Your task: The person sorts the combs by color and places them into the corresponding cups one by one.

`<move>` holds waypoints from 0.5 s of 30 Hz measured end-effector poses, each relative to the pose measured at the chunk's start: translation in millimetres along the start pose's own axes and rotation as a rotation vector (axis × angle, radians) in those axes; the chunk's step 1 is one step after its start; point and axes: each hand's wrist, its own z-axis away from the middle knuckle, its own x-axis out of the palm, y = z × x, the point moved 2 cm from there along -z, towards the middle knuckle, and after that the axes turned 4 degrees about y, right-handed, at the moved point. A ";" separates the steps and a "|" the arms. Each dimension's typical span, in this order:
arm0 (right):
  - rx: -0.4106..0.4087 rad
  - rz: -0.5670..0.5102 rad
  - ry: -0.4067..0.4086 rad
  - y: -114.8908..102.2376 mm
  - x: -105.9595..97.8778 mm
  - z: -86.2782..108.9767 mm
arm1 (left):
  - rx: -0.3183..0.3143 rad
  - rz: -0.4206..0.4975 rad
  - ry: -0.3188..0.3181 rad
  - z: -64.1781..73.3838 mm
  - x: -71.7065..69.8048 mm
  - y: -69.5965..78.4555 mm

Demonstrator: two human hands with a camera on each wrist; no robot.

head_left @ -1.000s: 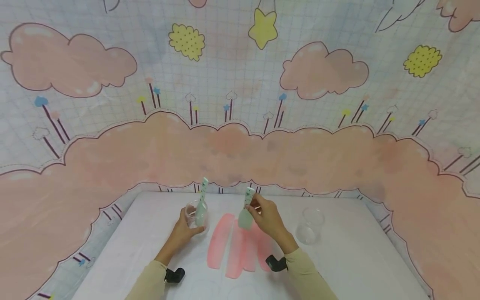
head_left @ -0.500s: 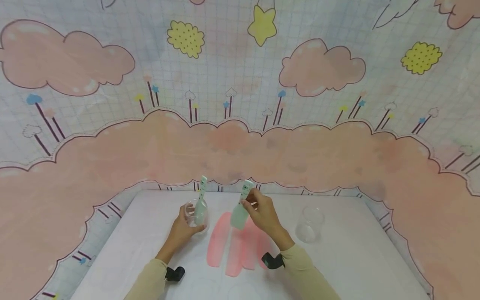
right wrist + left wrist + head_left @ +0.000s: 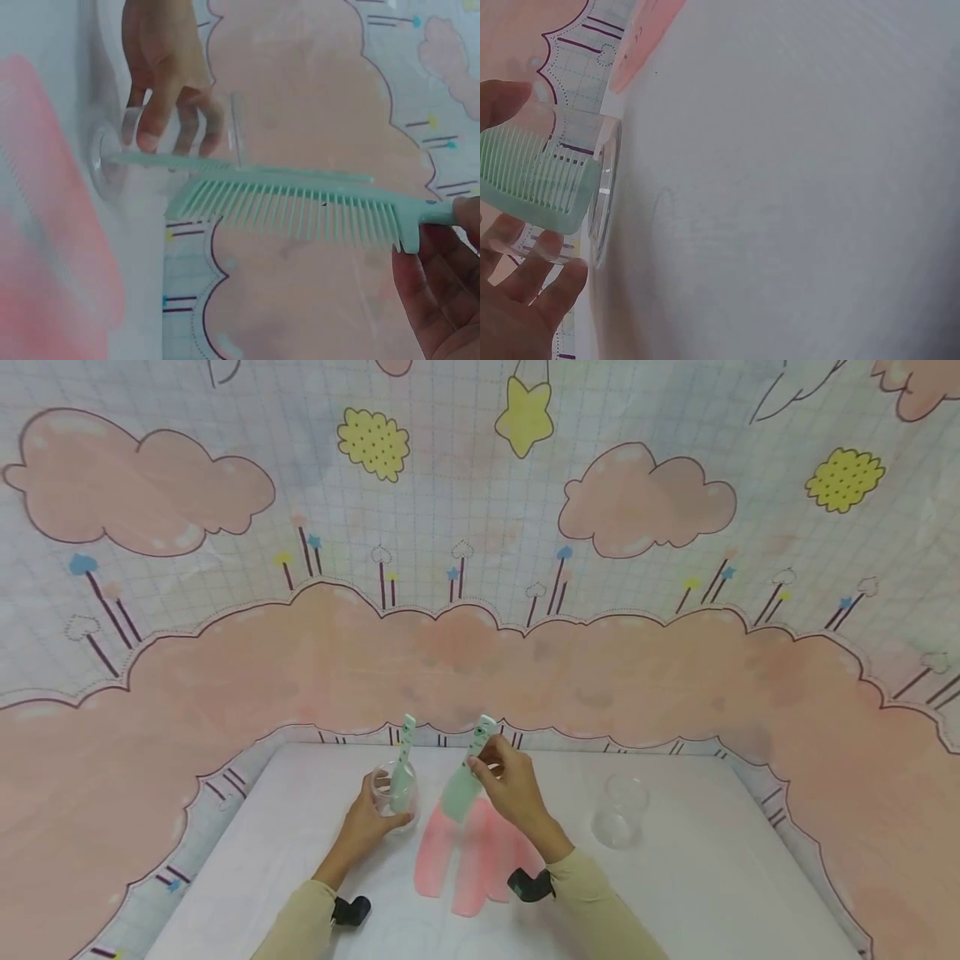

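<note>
My left hand [image 3: 365,817] grips a clear cup [image 3: 607,135] standing upright on the table, thumb and fingers around its wall. Inside it a mint-green comb [image 3: 402,785] leans with its handle above the rim; its teeth show through the wall in the left wrist view. A second mint-green comb [image 3: 460,795] is pinched at the handle by my right hand [image 3: 515,783], raised above the table just right of the cup. In the right wrist view this held comb [image 3: 300,206] lies close beside the one in the cup [image 3: 300,172], teeth end towards the cup.
Several pink combs [image 3: 433,864] lie side by side on the white table [image 3: 697,877], between and in front of my hands. Another clear cup [image 3: 618,814] stands to the right. Behind the table hangs a cloud-patterned cloth [image 3: 525,672].
My right hand has carried its green comb leftward towards the cup, and the comb has tilted further. The left hand keeps its grip on the cup in the same place.
</note>
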 end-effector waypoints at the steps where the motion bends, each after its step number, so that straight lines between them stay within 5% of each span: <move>1: -0.002 -0.012 0.010 -1.8 1.2 -1.2 | 0.002 0.002 -0.001 -0.3 0.0 0.0; 15: -0.032 -0.145 0.090 -29.0 20.0 -16.7 | 0.011 0.012 -0.010 1.7 -2.0 1.9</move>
